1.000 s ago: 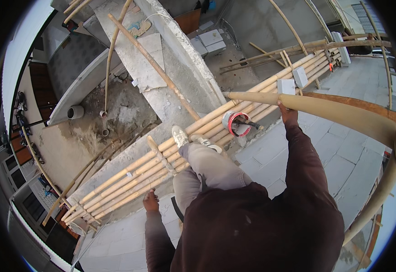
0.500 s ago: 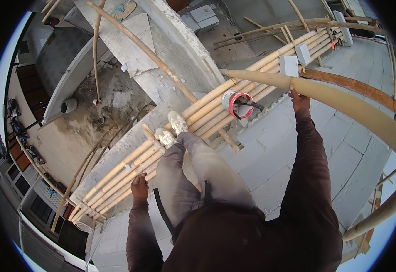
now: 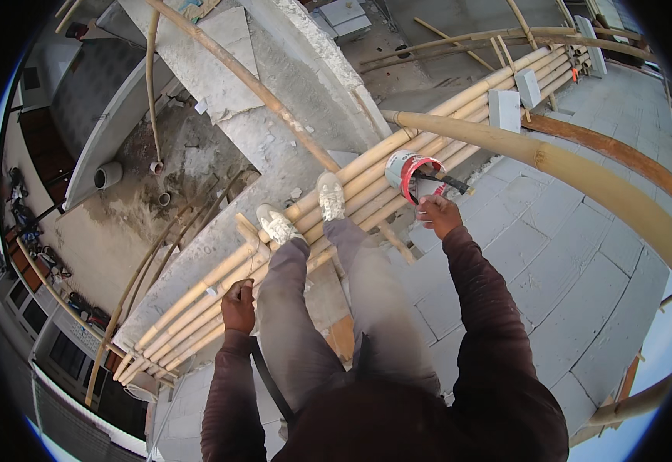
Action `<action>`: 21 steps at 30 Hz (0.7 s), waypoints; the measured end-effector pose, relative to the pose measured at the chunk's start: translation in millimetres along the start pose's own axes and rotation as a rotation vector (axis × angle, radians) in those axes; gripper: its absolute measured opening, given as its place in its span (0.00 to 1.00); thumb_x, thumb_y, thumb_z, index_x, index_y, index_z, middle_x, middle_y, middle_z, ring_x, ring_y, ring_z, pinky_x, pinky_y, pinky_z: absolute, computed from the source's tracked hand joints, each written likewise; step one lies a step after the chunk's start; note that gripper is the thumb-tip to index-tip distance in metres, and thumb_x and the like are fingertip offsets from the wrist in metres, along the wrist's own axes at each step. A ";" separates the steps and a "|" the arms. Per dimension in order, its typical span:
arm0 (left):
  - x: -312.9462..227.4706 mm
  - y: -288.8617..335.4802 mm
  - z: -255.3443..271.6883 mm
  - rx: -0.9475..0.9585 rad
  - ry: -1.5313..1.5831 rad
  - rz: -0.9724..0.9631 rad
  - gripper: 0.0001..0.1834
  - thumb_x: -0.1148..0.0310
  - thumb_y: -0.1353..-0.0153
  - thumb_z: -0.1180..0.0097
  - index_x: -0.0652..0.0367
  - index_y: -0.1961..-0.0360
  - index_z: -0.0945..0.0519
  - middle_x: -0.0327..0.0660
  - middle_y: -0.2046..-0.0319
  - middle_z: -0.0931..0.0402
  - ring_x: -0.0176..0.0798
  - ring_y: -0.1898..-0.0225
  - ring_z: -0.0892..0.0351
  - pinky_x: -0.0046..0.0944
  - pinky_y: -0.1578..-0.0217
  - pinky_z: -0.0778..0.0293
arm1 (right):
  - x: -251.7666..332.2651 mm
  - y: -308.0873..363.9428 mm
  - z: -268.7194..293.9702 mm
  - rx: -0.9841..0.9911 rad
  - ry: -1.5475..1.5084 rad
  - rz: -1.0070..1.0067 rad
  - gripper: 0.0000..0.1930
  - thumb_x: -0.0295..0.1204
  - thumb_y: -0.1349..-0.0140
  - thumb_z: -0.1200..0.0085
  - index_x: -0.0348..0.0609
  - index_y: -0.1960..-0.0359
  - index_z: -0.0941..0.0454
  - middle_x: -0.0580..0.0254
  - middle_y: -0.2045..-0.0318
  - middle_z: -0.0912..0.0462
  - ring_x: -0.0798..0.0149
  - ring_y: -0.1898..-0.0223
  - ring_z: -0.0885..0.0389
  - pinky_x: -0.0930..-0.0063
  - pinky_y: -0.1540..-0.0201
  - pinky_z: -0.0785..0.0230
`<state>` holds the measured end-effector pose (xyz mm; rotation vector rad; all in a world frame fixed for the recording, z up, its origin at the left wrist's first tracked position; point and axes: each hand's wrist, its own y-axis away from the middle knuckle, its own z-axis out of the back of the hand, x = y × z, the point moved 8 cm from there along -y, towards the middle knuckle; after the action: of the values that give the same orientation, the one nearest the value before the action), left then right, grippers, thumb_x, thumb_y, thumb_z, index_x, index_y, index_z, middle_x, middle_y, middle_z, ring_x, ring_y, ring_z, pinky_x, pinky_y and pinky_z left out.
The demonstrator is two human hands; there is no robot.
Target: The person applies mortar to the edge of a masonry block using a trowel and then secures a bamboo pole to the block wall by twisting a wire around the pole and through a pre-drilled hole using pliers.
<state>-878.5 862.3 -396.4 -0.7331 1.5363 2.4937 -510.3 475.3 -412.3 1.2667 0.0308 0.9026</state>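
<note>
Right hand (image 3: 439,214), now off the pole (image 3: 497,142), is beside the bucket (image 3: 403,171) at the platform's (image 3: 363,185) near edge, within reach; fingers half-curled, left hand's (image 3: 238,306) tighter, holds unclear.

Around one bucket (image 3: 397,171) we count two hands: the right hand (image 3: 438,215) just beside it, the left hand (image 3: 238,306) well apart to its left. We see at least one dark tool (image 3: 440,181) sticking out of it. Left of the bucket we count two shoes (image 3: 330,199); beyond it, three white blocks (image 3: 504,110). Beneath it we make out at least four slim poles (image 3: 463,102), the exact number unclear; to its right, one thick pole (image 3: 536,154) and one brown board (image 3: 621,150).
</note>
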 end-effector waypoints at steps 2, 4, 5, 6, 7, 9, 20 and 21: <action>-3.6 -17.6 -0.7 -0.075 -0.098 -0.097 0.17 0.60 0.32 0.50 0.65 0.58 0.17 0.38 0.77 0.25 0.29 0.77 0.30 0.32 0.73 0.32 | -12.2 -38.1 -46.4 0.089 0.026 -0.024 0.18 0.42 0.38 0.41 0.40 0.57 0.21 0.64 0.67 0.17 0.71 0.70 0.18 0.77 0.71 0.29; -11.0 -34.8 -1.0 -0.157 -0.199 -0.194 0.18 0.61 0.32 0.51 0.66 0.58 0.18 0.42 0.73 0.21 0.35 0.71 0.25 0.36 0.65 0.28 | -20.9 -102.9 -87.1 0.154 0.022 -0.023 0.17 0.41 0.37 0.42 0.39 0.58 0.21 0.62 0.66 0.17 0.70 0.69 0.17 0.76 0.72 0.29; -18.7 -43.7 -2.0 -0.196 -0.252 -0.240 0.18 0.61 0.31 0.51 0.67 0.58 0.18 0.44 0.70 0.19 0.37 0.68 0.23 0.38 0.62 0.27 | -27.2 -137.1 -105.2 0.184 0.006 -0.030 0.17 0.41 0.37 0.43 0.38 0.58 0.21 0.61 0.66 0.16 0.70 0.69 0.17 0.76 0.72 0.29; -30.2 -53.5 2.7 -0.238 -0.240 -0.192 0.18 0.62 0.31 0.51 0.67 0.58 0.18 0.44 0.69 0.19 0.37 0.66 0.23 0.37 0.60 0.27 | -28.6 -172.7 -118.2 0.189 0.008 -0.014 0.17 0.41 0.37 0.43 0.38 0.58 0.21 0.61 0.66 0.16 0.69 0.69 0.17 0.76 0.72 0.29; -38.4 -63.1 8.1 -0.285 -0.229 -0.143 0.17 0.63 0.30 0.51 0.68 0.58 0.19 0.45 0.67 0.19 0.37 0.64 0.23 0.37 0.59 0.27 | -29.6 -209.0 -134.2 0.198 0.010 0.004 0.17 0.41 0.37 0.42 0.38 0.57 0.22 0.61 0.66 0.16 0.69 0.68 0.17 0.75 0.72 0.29; -41.8 -82.1 17.1 -0.380 -0.233 -0.222 0.18 0.62 0.29 0.52 0.69 0.58 0.19 0.45 0.65 0.19 0.37 0.62 0.23 0.37 0.55 0.28 | -32.0 -277.4 -150.2 0.179 -0.025 0.003 0.17 0.41 0.39 0.41 0.38 0.59 0.21 0.60 0.67 0.17 0.70 0.69 0.17 0.74 0.72 0.29; -34.1 -139.8 21.0 -0.644 -0.355 -0.230 0.21 0.61 0.26 0.59 0.70 0.57 0.22 0.44 0.63 0.23 0.37 0.60 0.27 0.36 0.54 0.32 | -135.7 -529.8 -259.5 0.122 0.886 0.102 0.18 0.42 0.40 0.44 0.44 0.55 0.17 0.52 0.53 0.17 0.50 0.48 0.20 0.63 0.45 0.29; -27.7 -142.8 23.6 -0.649 -0.309 -0.201 0.21 0.61 0.26 0.59 0.70 0.57 0.22 0.43 0.64 0.24 0.36 0.61 0.28 0.35 0.55 0.33 | -156.3 -548.0 -267.0 0.153 0.967 0.082 0.18 0.43 0.40 0.43 0.46 0.55 0.16 0.53 0.52 0.17 0.50 0.49 0.19 0.63 0.45 0.29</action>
<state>-812.6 954.9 -490.3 -0.4930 0.5171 2.7748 -435.0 588.0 -1026.8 0.8657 0.8253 1.5327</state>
